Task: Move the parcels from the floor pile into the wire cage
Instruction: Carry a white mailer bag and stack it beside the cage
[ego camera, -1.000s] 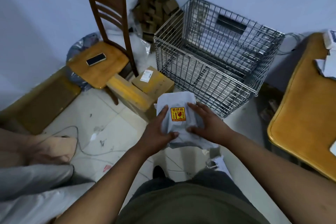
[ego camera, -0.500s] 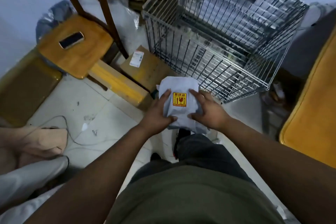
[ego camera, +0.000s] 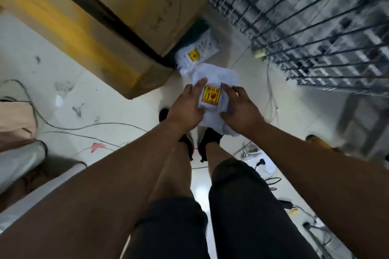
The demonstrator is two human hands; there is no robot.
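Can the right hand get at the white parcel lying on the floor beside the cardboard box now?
Probably not yet: the right hand and left hand both grip the held parcel, which sits just in front of the floor parcel.

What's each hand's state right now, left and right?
Left hand: closed, holding the white parcel bag by its left side.
Right hand: closed, holding the same bag's right side.

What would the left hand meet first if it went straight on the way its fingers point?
Apart from the parcel it holds, the left hand would probably meet the second white parcel on the floor by the cardboard box; depth is unclear.
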